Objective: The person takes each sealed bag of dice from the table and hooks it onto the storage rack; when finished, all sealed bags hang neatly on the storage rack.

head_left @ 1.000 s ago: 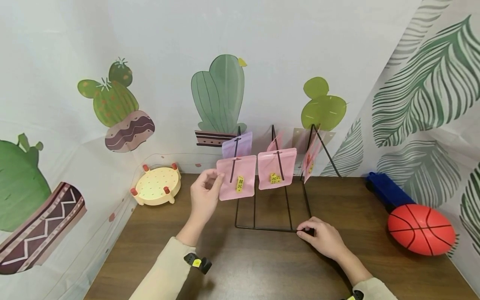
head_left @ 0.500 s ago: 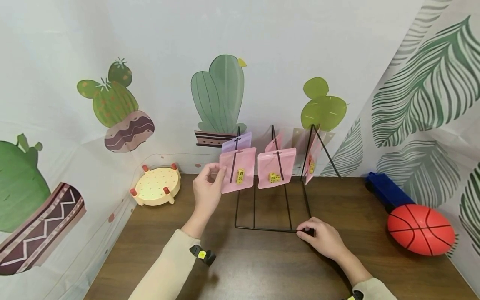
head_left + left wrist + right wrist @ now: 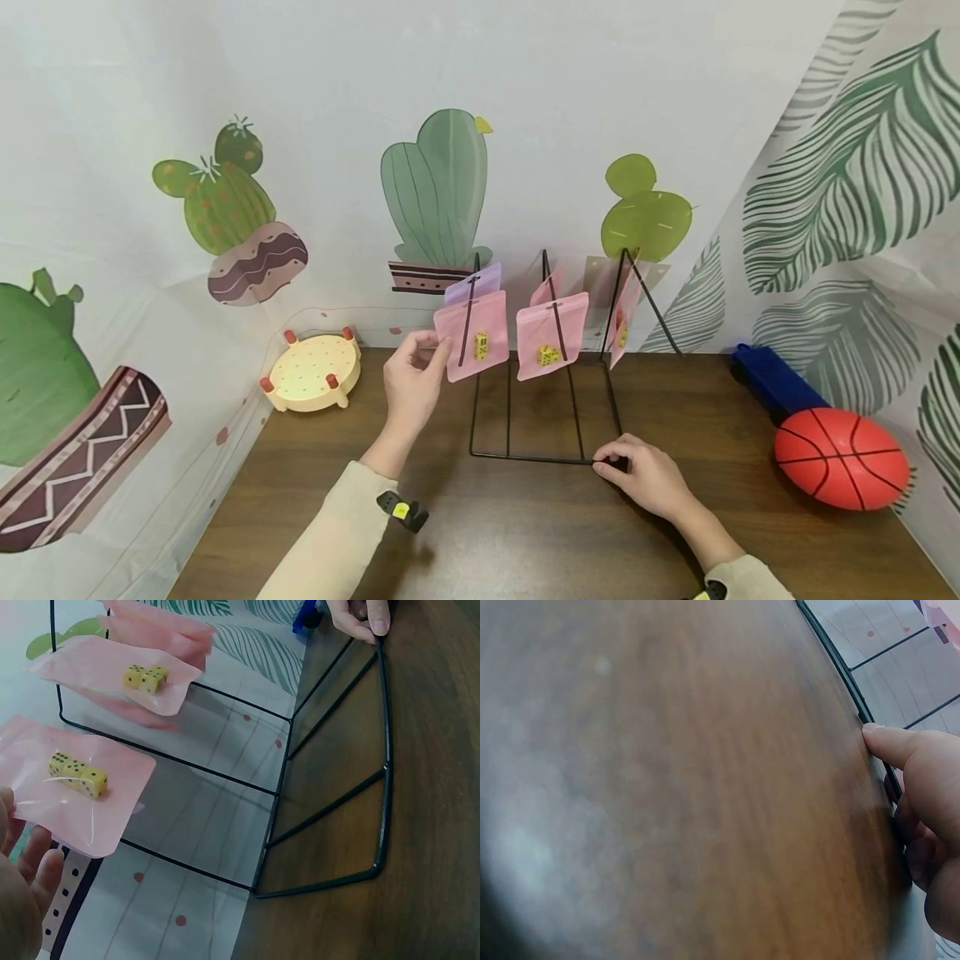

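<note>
A black wire display rack (image 3: 525, 457) stands on the table with several pouches on its prongs. My left hand (image 3: 412, 379) pinches the left edge of a pink zip pouch (image 3: 459, 333), which hangs on the front left prong with yellow dice (image 3: 77, 774) showing through it. Beside it hangs a second pink pouch (image 3: 531, 333) with yellow dice inside. A purple pouch (image 3: 480, 282) is partly hidden behind the left one. On the right prong, another pink pouch (image 3: 625, 321) appears nearly edge-on. My right hand (image 3: 648, 475) grips the front right corner of the rack's base.
At the back left of the table (image 3: 480, 533) sits a round cream pegboard-like toy (image 3: 315, 372) with red-tipped legs. A red basketball-patterned ball (image 3: 842, 458) and a blue toy vehicle (image 3: 780, 383) lie at the right. A printed cloth backdrop rises behind the rack.
The left pink pouch has moved up and farther back along its prong with my left hand. The middle pouch has swung slightly. My right hand stays on the rack base.
</note>
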The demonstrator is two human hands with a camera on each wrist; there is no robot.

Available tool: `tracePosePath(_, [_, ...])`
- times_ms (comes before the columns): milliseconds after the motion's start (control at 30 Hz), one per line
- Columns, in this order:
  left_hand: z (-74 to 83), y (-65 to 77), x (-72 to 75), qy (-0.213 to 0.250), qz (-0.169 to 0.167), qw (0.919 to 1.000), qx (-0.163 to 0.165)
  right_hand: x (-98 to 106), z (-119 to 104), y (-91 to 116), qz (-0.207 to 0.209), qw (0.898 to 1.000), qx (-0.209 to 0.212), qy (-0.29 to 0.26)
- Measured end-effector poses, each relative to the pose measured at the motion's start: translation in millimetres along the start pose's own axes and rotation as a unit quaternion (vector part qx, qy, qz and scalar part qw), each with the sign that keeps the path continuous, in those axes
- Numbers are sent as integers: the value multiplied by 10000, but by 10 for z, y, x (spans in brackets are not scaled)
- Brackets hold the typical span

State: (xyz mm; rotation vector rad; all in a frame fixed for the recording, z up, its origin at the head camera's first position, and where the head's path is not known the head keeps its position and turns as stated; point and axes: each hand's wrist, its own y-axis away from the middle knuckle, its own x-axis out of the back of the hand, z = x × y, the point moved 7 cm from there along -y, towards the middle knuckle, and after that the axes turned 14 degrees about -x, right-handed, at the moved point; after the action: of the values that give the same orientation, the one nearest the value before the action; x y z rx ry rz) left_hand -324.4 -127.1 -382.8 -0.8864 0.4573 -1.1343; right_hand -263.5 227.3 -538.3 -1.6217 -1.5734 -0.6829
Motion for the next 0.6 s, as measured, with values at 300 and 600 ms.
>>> tracePosePath(300, [225,8,76,15,-81,9999,-79,-6,3,-1,-40,10000,11,-41])
tracePosePath(600, [52,154,123,-1,-119,9999,72,-12,2,-5,-30,10000,6,14])
